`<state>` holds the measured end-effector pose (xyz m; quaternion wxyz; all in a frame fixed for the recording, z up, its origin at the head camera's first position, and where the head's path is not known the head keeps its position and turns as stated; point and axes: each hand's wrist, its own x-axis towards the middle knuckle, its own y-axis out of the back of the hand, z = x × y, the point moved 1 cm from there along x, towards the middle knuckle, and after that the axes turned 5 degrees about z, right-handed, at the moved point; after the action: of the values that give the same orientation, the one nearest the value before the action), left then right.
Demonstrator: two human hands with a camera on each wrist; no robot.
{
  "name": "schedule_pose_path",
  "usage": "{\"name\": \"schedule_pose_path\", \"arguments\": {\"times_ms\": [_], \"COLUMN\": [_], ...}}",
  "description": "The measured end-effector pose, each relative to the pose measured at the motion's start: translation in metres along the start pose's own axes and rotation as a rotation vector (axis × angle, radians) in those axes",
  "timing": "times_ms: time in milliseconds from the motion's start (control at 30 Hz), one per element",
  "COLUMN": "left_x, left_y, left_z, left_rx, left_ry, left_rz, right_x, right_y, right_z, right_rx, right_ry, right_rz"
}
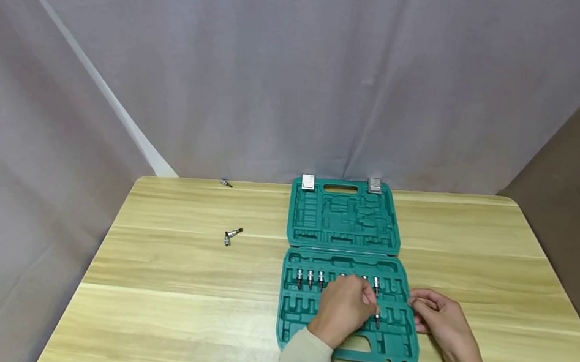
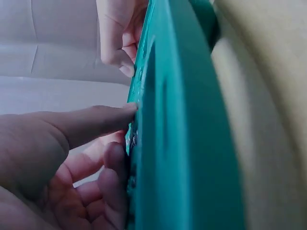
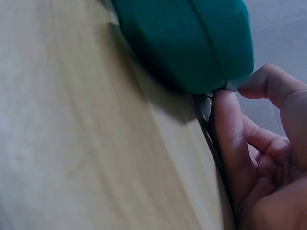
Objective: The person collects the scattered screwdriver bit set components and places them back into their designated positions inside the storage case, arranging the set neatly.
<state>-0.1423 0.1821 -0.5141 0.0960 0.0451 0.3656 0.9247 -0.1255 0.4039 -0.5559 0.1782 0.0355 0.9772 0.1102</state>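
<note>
A green socket-bit case lies unfolded on the table, holding a row of metal bit sockets in its near half. My left hand reaches over that half and hides part of the row. Its thumb is straight, the tip against the case, while the other fingers bend beside it. Just by the thumb tip, a single bit socket sits in the lower row. At the case's right edge, my right hand pinches the rim between thumb and index finger.
Two loose bit sockets lie together on the wooden table, left of the case. Another bit socket is at the table's back edge. The case lid, with two metal latches, lies back toward the curtain.
</note>
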Motion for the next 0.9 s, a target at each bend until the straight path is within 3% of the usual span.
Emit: {"name": "schedule_pose_path", "arguments": {"times_ms": [167, 267, 333, 667, 900], "left_x": [-0.002, -0.003, -0.005, -0.02, -0.03], "left_y": [0.005, 0.014, 0.022, 0.075, 0.096], "left_z": [-0.006, -0.01, -0.012, -0.029, -0.053], "left_rx": [-0.163, -0.269, -0.292, -0.163, -0.127], "left_ry": [-0.027, -0.049, -0.071, -0.05, 0.016], "left_rz": [-0.042, -0.054, -0.041, 0.2, 0.298], "right_x": [0.001, 0.0, -0.001, -0.004, -0.004], "right_y": [0.0, -0.001, -0.002, -0.004, -0.006], "right_z": [0.0, 0.002, 0.005, 0.007, 0.008], "right_rx": [0.011, 0.002, -0.014, -0.065, -0.06], "right_ry": [0.018, 0.048, 0.066, 0.094, 0.085], "right_rz": [0.012, 0.028, 0.043, 0.078, 0.077]}}
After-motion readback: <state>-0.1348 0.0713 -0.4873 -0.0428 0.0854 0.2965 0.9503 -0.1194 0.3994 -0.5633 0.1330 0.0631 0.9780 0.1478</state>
